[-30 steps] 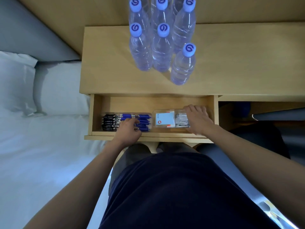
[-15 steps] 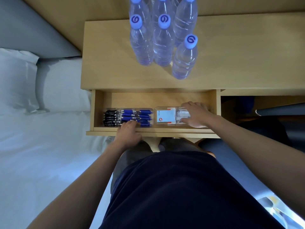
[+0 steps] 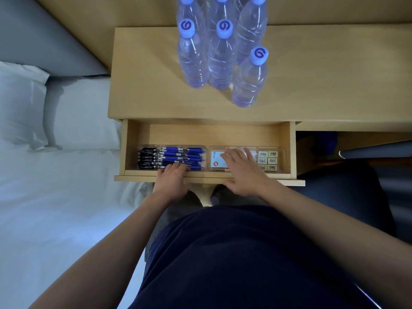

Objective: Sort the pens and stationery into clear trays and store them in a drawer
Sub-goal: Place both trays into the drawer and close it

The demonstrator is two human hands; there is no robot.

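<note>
The wooden drawer (image 3: 293,150) stands pulled out under the desk top. Inside on the left, a clear tray (image 3: 145,147) holds several black and blue pens (image 3: 178,156). To its right sits a second clear tray (image 3: 282,152) with a blue-and-white pack (image 3: 217,161) and small barcoded erasers (image 3: 268,158). My left hand (image 3: 171,181) hangs over the drawer's front edge, its fingers curled against the pen tray's near side. My right hand (image 3: 242,171) hovers over the stationery tray with fingers spread and nothing in them, hiding the tray's middle.
Several water bottles (image 3: 218,56) with blue caps stand on the desk top (image 3: 145,85) behind the drawer. A white bed (image 3: 55,175) lies to the left. A dark chair (image 3: 347,190) and an open space under the desk are to the right.
My right hand has drawn back from the stationery tray's right end toward the drawer front, uncovering the erasers. My left hand has slipped slightly back to the front edge.
</note>
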